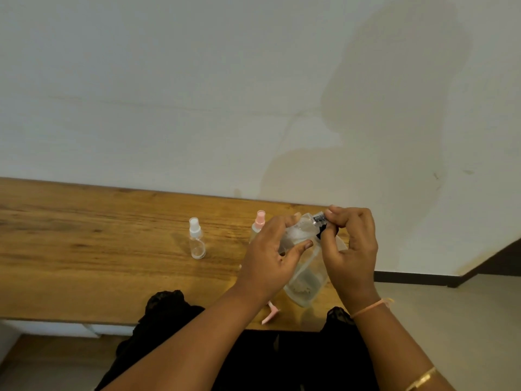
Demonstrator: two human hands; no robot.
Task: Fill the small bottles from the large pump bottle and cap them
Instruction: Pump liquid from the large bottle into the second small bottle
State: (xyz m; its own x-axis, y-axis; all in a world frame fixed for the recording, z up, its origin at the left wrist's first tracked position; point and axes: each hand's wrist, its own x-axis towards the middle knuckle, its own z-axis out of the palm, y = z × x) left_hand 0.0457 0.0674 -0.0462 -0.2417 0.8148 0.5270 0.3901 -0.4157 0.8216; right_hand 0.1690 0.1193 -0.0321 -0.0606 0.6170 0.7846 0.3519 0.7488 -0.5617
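My left hand (270,258) grips a small clear bottle (298,234), tilted and held above the table. My right hand (349,249) pinches the black and clear spray cap (320,221) at that bottle's neck. Under both hands stands the large clear bottle (306,283), partly hidden, with a little pale liquid at its bottom. A small clear bottle with a white spray cap (196,239) stands upright to the left. A small bottle with a pink spray cap (258,224) stands just behind my left hand, its body mostly hidden.
The wooden table (98,249) runs along a white wall. A pink piece (271,313) lies near the table's front edge, below my left wrist. The table's right end is close to my right hand, with floor beyond it.
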